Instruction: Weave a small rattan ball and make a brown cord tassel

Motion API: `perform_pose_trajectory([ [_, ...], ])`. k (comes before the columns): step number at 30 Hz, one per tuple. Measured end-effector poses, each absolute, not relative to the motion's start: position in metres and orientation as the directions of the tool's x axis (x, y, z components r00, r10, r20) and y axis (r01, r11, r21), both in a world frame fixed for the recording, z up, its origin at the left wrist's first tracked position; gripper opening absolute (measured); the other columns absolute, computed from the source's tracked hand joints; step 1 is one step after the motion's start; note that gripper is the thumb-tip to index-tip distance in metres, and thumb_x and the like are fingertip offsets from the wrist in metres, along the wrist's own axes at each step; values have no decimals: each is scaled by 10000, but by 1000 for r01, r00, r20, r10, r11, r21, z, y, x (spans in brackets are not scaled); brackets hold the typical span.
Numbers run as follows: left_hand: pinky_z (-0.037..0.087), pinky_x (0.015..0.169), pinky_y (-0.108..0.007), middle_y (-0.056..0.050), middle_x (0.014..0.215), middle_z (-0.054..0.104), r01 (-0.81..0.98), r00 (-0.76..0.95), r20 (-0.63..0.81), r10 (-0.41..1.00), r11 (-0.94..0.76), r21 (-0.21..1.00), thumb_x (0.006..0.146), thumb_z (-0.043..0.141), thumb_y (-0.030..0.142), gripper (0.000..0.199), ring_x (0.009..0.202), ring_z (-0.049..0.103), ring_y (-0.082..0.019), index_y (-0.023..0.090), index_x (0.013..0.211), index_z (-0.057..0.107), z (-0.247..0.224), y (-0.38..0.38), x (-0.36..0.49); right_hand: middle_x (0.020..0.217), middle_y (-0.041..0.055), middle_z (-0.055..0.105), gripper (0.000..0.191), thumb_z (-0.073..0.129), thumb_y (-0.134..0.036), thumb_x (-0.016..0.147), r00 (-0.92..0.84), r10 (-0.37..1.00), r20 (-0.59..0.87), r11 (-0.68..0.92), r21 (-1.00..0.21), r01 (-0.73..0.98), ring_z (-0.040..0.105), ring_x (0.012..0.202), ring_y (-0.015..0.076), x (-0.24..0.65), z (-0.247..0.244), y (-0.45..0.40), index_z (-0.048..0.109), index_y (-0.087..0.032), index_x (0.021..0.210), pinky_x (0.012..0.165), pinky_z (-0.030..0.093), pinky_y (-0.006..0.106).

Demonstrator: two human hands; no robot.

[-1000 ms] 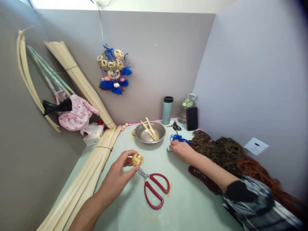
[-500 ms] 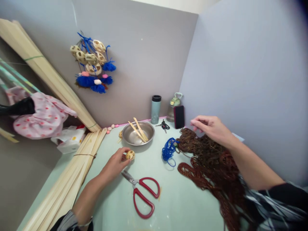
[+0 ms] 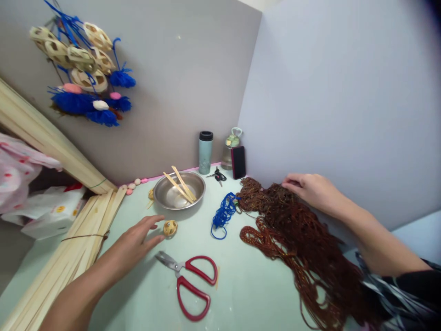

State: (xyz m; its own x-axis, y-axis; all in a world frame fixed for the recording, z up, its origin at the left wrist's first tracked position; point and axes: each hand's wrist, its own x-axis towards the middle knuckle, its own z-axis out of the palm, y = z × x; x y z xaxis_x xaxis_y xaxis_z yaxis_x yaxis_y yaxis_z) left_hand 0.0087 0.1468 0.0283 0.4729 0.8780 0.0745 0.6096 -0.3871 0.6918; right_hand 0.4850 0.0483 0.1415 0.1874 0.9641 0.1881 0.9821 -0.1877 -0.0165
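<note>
The left hand is spread on the table, with thumb and fingers apart; their tips are just beside a small woven ball, so the ball seems to rest by itself between the steel bowl and the scissors; the curve of this hand probably suits its round form. The right hand is at the far right edge of a heap of dark brown cord; its thumb and forefinger are close together, but I cannot tell whether a strand is pinched between them.

The blue cord lies in the middle, near the far left end of the brown heap; perhaps it is placed apart so that the colours do not tangle. The scissors point their blades to the far left and their red handles to the near right, which seems convenient for taking them by the right hand; two pale strips lean across the bowl's far rim, so their ends stay easy to reach; on the left, a tie keeps a bundle of long pale strips together.
</note>
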Motion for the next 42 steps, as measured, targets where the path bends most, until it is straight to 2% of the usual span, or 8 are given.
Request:
perform_pose_trajectory([
  [11,553,922,-429,-113,1244,730,696,508,-8,862,-405,593,788,543,731,630,1151,678,-373,293,1214,696,64,133,4,711,70,714,406,537,-549,930,379,912,-158,-354,166,920,653,660,264,490,117,-33,614,-226,697,576,341,316],
  [16,573,871,-411,-110,1207,751,676,527,28,850,-438,593,786,549,721,610,1115,696,-377,296,1190,717,77,126,9,692,39,691,275,484,-393,926,319,942,-103,-323,-20,946,618,636,222,492,114,-41,650,-237,771,595,382,313],
  [21,563,903,-431,-99,1225,744,682,509,9,861,-410,606,753,577,729,623,1140,683,-389,298,1180,720,83,123,8,637,64,658,358,469,-466,936,301,948,99,-272,-233,934,559,579,209,484,137,-40,655,-214,763,591,421,334],
  [28,565,884,-418,-92,1189,753,674,521,33,853,-435,597,761,591,722,603,1077,706,-376,310,1182,720,86,121,5,802,22,701,238,637,-383,886,64,966,-250,-116,-200,973,644,704,201,445,95,-39,691,-232,1063,657,451,294],
  [31,563,887,-420,-93,1172,759,670,530,23,847,-436,601,756,588,725,608,1079,705,-375,306,1176,720,87,119,6,884,57,721,109,600,-224,865,-31,957,-287,-18,-168,986,675,826,228,434,84,-35,695,-199,914,743,468,318],
  [34,556,903,-439,-101,1179,756,669,530,14,848,-429,607,748,578,739,625,1090,697,-383,302,1172,719,88,118,8,888,70,698,198,552,-319,923,-110,973,-204,9,-440,898,644,823,214,436,110,-27,673,-185,844,767,489,327],
  [38,565,885,-439,-107,1141,765,656,529,29,848,-430,620,739,588,748,627,1051,708,-383,300,1154,728,91,118,8,658,9,596,249,697,-468,838,199,974,109,-35,-794,607,514,591,172,444,170,-14,662,-226,883,599,455,331],
  [42,572,875,-422,-96,1129,773,624,550,54,834,-453,636,746,601,739,610,1063,707,-377,308,1160,730,93,116,8,715,10,588,194,715,-438,813,367,836,409,183,-837,516,484,609,182,436,200,3,593,-291,848,580,456,343],
])
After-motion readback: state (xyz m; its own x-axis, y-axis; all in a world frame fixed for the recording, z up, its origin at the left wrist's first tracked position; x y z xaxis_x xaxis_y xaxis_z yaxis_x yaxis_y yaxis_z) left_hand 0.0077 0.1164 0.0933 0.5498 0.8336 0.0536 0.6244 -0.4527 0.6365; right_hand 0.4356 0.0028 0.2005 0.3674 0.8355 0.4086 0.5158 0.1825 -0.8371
